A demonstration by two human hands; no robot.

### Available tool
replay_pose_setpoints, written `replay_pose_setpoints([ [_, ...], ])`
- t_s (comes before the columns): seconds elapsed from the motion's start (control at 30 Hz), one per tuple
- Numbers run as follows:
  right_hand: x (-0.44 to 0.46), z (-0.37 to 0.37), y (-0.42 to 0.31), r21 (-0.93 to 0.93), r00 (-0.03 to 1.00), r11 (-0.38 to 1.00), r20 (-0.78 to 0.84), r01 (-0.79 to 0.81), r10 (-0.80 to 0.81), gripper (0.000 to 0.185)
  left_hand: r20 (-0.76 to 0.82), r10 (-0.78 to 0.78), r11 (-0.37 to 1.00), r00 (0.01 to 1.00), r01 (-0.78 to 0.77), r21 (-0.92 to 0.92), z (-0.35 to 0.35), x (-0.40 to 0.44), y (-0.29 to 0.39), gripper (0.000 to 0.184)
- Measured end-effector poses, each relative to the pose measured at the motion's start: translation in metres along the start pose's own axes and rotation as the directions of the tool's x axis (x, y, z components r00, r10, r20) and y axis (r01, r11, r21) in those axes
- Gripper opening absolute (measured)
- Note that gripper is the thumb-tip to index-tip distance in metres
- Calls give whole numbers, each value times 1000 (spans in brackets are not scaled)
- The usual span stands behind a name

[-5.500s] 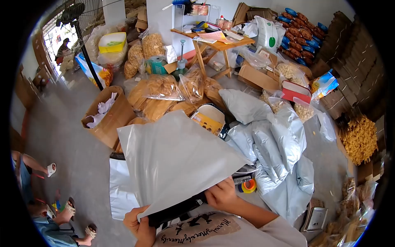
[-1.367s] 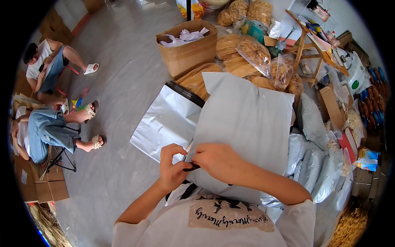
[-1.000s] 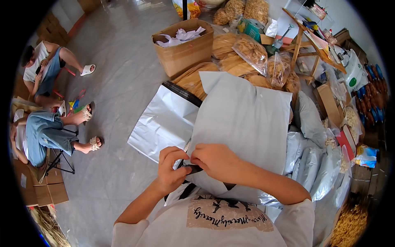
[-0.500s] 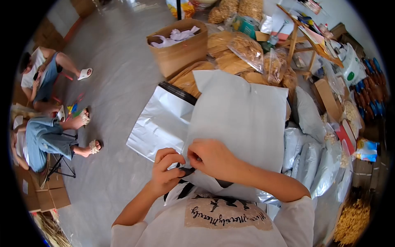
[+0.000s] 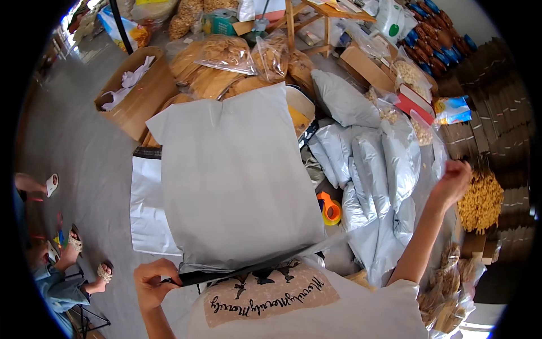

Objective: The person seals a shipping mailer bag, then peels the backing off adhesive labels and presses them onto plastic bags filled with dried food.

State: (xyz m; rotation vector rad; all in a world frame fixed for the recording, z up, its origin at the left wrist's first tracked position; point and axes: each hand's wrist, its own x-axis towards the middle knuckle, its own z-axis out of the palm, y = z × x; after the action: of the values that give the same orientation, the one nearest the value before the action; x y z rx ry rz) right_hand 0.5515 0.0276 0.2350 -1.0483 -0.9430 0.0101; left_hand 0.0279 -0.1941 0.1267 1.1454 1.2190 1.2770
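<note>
A large grey plastic mailing bag (image 5: pixel 237 169) lies flat in front of me, its near edge showing a dark inner side. My left hand (image 5: pixel 155 282) is closed on the left end of that near edge, pinching it between thumb and fingers. Out to the right, my right hand (image 5: pixel 453 183) is raised, its fingers closed. A thin translucent strip (image 5: pixel 353 233) runs from the bag's right near corner up toward this hand; its far end is hard to make out. Under the bag's left side lies a white plastic mailer (image 5: pixel 149 206).
Filled silver bags (image 5: pixel 370 169) are heaped to the right, beside an orange tape dispenser (image 5: pixel 329 209). A cardboard box (image 5: pixel 132 104) with pale cloth stands at the far left. Beyond are bagged brown goods (image 5: pixel 226 53) and a wooden stand (image 5: pixel 327 34). Seated people's feet (image 5: pixel 73 240) show left.
My hands were close together at the bag's near edge. Now the right hand has swung far right, drawing out the strip, while the left holds the edge's left end. My view has turned right.
</note>
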Motion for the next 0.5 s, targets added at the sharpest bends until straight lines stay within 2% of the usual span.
replay_pose_setpoints([
  [0.03,-7,-9,-5,-9,1000,1000,-11,-1,1,26,14,-3,1000,1000,2,3,-2,1,-1,14],
  [0.1,-29,-22,-20,-211,956,933,43,291,-289,32,105,99,995,989,-96,-39,-4,3,-2,16],
  [0.13,-44,-46,-19,-375,889,915,455,150,40,34,112,99,995,989,-96,-35,-2,3,-1,16],
  [0.17,-57,-67,-17,-562,591,822,696,94,408,39,69,77,997,995,-75,-37,0,3,0,14],
  [0.2,-73,-57,-32,-661,126,731,750,168,649,52,25,55,998,998,-54,-41,1,3,1,13],
  [0.23,-98,-56,-33,-636,-83,765,761,101,643,65,33,55,998,998,-54,-37,2,1,-1,13],
  [0.27,-119,-56,-36,-616,-186,787,771,28,609,72,-9,50,998,999,-51,-38,1,-1,-4,12],
  [0.33,-152,-54,-44,-619,-217,766,783,-172,583,67,-53,40,999,998,-42,-32,4,-4,-8,12],
  [0.4,-184,-64,-44,-554,-49,742,812,-379,581,46,-127,47,997,991,-54,-57,7,-3,-9,11],
  [0.43,-199,-67,-40,-552,-49,742,813,-382,580,46,-127,48,997,991,-55,-54,6,-4,-10,11],
  [0.5,-222,-68,-30,-258,229,663,800,-703,554,25,-158,39,999,987,-41,-8,4,-6,-13,10],
])
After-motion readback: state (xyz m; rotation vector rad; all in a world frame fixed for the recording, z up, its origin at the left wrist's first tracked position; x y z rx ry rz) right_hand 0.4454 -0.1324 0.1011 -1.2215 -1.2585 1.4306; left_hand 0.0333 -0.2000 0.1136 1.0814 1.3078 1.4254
